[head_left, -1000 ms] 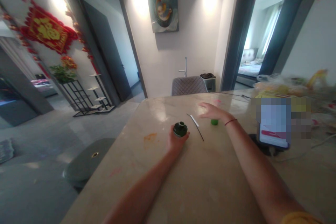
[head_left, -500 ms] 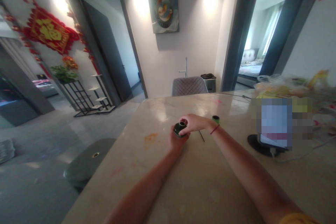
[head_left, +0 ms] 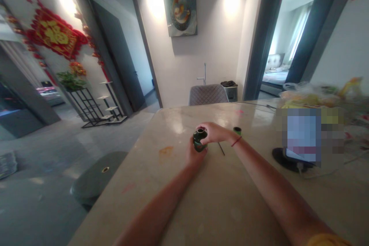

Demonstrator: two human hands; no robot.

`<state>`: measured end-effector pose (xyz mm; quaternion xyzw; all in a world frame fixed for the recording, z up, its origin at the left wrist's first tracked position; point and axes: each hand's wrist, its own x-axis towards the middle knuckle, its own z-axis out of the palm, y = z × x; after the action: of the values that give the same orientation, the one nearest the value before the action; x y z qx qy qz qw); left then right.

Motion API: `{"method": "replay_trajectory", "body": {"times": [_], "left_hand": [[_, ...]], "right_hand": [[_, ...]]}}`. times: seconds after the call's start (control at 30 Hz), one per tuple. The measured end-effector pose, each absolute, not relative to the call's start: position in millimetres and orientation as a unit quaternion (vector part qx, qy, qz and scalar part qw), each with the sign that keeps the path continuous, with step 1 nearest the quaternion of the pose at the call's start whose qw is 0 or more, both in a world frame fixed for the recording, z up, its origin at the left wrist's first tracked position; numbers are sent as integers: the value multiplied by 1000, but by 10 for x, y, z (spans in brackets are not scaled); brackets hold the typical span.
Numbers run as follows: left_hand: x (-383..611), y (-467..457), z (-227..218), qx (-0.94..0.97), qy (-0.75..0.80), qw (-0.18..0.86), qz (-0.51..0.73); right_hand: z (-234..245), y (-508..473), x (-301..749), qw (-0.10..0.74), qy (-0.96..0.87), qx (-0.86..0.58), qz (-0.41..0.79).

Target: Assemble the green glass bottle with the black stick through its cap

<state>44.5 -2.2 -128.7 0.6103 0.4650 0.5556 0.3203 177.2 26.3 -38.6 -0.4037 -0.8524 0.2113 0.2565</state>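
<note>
A small dark green bottle (head_left: 199, 138) with an open neck is tilted above the beige marble table (head_left: 225, 200), near the middle. My left hand (head_left: 193, 155) is wrapped round its lower body. My right hand (head_left: 215, 133) is closed on its upper part by the neck. A small green cap (head_left: 237, 130) stands on the table just right of my right wrist, which wears a red string. A thin dark stick (head_left: 221, 148) lies on the table beneath my right wrist, partly hidden.
A phone on a round black stand (head_left: 288, 158) with a cable sits at the right. Bags and clutter (head_left: 319, 96) fill the far right. A grey chair (head_left: 207, 94) is at the far edge, a round stool (head_left: 96, 178) at the left. An orange stain (head_left: 165, 150) marks the table.
My right hand came back from the far side of the table and closed on the bottle's top. The bottle has since been lifted slightly and tilted. The green cap now stands uncovered.
</note>
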Motion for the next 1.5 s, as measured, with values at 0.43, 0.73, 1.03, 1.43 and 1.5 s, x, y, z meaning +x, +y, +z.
{"method": "replay_trajectory", "body": {"times": [0.43,0.73,1.03,1.43,1.5], "left_hand": [[418,56,-1410,616,513,305,515],[417,34,-1371,629,541,296,474],[408,29,-1380,631,529,302,480],[395,54,-1400,623,505,305,513],[386,69,-1429,624,496,307,520]], "right_hand": [[-494,351,1838,226,-829,-425,284],[-560,422,1903,191,-841,-393,318],[-593,448,1891,184,-853,-382,305],[-691,498,1914,258,-816,-464,230],[-728,524,1912,281,-805,-474,220]]}}
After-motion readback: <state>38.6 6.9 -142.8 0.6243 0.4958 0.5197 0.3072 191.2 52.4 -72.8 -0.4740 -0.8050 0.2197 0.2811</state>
